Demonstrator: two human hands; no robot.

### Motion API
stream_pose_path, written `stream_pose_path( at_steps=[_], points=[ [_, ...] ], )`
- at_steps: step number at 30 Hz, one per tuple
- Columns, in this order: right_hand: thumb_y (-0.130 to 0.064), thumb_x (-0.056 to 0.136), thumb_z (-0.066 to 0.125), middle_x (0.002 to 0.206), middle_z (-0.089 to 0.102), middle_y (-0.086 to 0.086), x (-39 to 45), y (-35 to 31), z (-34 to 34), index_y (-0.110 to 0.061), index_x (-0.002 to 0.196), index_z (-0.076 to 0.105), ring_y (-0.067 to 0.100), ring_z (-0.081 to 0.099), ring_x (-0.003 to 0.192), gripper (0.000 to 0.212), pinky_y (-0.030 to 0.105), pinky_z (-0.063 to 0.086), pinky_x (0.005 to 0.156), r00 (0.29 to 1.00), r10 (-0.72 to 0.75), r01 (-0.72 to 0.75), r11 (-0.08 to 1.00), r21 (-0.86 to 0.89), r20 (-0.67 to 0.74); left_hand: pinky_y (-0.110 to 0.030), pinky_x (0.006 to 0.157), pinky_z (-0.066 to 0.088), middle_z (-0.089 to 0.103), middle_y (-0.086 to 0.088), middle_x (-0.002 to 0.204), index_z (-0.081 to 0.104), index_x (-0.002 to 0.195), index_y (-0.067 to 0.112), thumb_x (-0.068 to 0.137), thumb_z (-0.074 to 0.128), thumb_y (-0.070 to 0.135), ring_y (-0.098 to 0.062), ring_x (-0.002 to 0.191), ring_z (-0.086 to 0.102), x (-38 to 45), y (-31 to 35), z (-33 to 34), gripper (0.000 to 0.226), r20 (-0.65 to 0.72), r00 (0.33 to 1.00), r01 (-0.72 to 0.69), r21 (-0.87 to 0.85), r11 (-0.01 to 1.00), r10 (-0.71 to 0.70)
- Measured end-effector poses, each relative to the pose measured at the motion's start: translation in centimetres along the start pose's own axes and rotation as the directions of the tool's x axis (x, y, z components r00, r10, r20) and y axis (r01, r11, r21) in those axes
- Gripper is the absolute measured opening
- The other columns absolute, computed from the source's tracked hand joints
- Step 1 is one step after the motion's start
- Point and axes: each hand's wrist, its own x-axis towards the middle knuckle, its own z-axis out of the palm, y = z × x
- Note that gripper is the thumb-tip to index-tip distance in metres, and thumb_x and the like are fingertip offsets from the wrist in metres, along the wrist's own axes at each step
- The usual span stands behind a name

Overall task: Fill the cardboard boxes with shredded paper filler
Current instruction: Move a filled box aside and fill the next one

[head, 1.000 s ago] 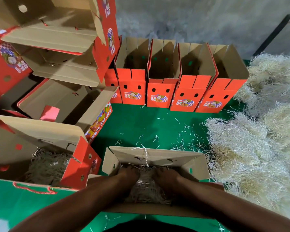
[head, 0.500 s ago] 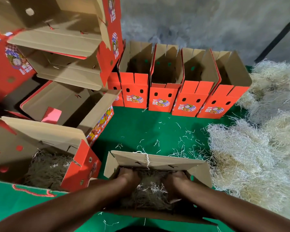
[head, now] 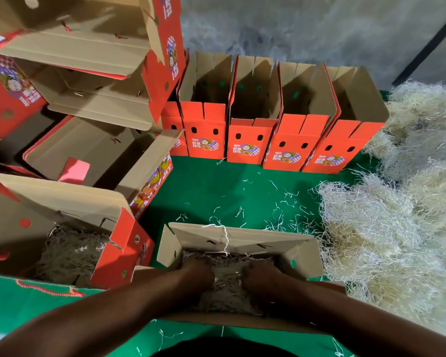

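Left hand [head: 198, 271] and right hand [head: 260, 275] are pressing down into shredded paper filler [head: 227, 287] inside the near open cardboard box [head: 242, 237]; finger curl: cannot tell, buried. Loose filler pile [head: 386, 228] is lying just right, on green mat [head: 229, 186].

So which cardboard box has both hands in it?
The open brown cardboard box nearest the person, where the left hand and right hand press shredded paper.

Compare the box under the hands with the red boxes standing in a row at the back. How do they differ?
The box under the hands holds shredded paper; the row boxes look empty. Both hands are inside it; nothing touches the row. It mostly shows brown cardboard; they show red printed fronts. All stand open on the green surface.
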Motion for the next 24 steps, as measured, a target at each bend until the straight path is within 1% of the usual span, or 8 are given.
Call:
stream_pose_path(
  at_steps=[3,8,10,14,16,19,21,24],
  points=[
    [-0.027,0.092,0.067,0.138,0.057,0.019,-0.5,0.1,-0.5,-0.005,0.132,0.058,0.038,0.053,0.129,0.047,0.051,0.047,0.101,0.993,0.12,-0.12,0.993,0.009,0.015,-0.053,0.109,0.038,0.046,-0.018,0.146,0.054,0.138,0.004,0.103,0.046,0.016,-0.038,0.136,0.042,-0.2,0.1,0.2,0.037,-0.004,0.998,0.06,0.005,0.998,-0.059],
    [-0.033,0.098,0.059,0.155,0.036,0.023,-1.1,0.1,-0.2,-0.005,0.155,0.028,0.039,0.037,0.142,0.071,0.051,0.036,0.112,0.969,0.22,-0.227,0.972,0.061,0.115,-0.051,0.117,0.026,0.035,-0.018,0.155,0.041,0.147,0.005,0.099,0.056,0.019,-0.035,0.144,0.03,-0.3,0.0,0.0,0.052,-0.004,0.99,0.14,-0.004,0.99,-0.14],
    [-0.036,0.091,0.069,0.151,0.041,0.023,-1.4,0.0,-0.7,-0.005,0.152,0.034,0.039,0.043,0.138,0.076,0.05,0.042,0.108,0.968,0.204,-0.211,0.977,0.035,0.147,-0.053,0.114,0.032,0.039,-0.019,0.153,0.044,0.146,0.007,0.098,0.057,0.02,-0.037,0.141,0.035,-0.5,-0.1,-0.6,0.051,0.021,0.991,0.134,0.007,0.991,-0.134],
    [-0.015,0.098,0.058,0.125,0.066,0.013,-1.2,-0.5,-1.9,-0.009,0.123,0.065,0.034,0.065,0.112,0.026,0.042,0.054,0.074,0.996,0.064,-0.069,0.994,-0.087,-0.056,-0.057,0.089,0.053,0.06,-0.018,0.133,0.061,0.127,0.006,0.103,0.044,0.008,-0.041,0.121,0.057,-0.5,0.7,-1.6,0.03,-0.085,0.996,-0.028,0.029,0.999,0.031],
    [-0.007,0.1,0.05,0.118,0.069,0.012,-0.7,-0.7,-1.8,-0.009,0.114,0.067,0.034,0.066,0.106,0.023,0.038,0.049,0.065,0.984,-0.035,0.018,0.995,-0.096,-0.176,-0.056,0.083,0.056,0.062,-0.019,0.129,0.063,0.123,0.002,0.104,0.038,0.005,-0.04,0.113,0.062,-0.4,1.3,-1.8,0.032,-0.177,0.979,-0.102,0.014,0.995,0.103],
    [-0.009,0.098,0.053,0.123,0.065,0.017,-0.1,-0.9,-1.2,-0.005,0.118,0.063,0.036,0.062,0.112,0.023,0.045,0.053,0.08,0.971,-0.043,0.059,0.996,0.063,-0.236,-0.054,0.077,0.057,0.065,-0.021,0.123,0.064,0.116,-0.001,0.102,0.04,0.002,-0.041,0.106,0.065,-0.2,1.7,-1.8,0.028,-0.184,0.975,-0.125,0.02,0.992,0.126],
    [-0.013,0.098,0.054,0.125,0.063,0.021,-0.1,-1.0,0.0,-0.002,0.12,0.062,0.038,0.062,0.113,0.026,0.046,0.05,0.093,0.986,0.02,0.021,0.971,0.238,-0.166,-0.053,0.081,0.056,0.065,-0.02,0.122,0.064,0.116,0.001,0.101,0.048,0.008,-0.042,0.107,0.065,-0.1,1.6,-0.9,0.023,-0.122,0.988,-0.106,-0.044,0.993,0.1],
    [-0.015,0.094,0.061,0.113,0.067,0.025,-0.4,-1.3,1.6,0.002,0.11,0.067,0.04,0.066,0.104,0.024,0.044,0.051,0.089,1.0,-0.005,0.007,0.929,0.371,-0.006,-0.044,0.089,0.051,0.065,-0.023,0.121,0.066,0.117,0.0,0.09,0.07,0.017,-0.04,0.11,0.064,0.3,1.1,0.9,0.032,-0.033,0.996,-0.091,-0.284,0.954,0.085]
  ],
)
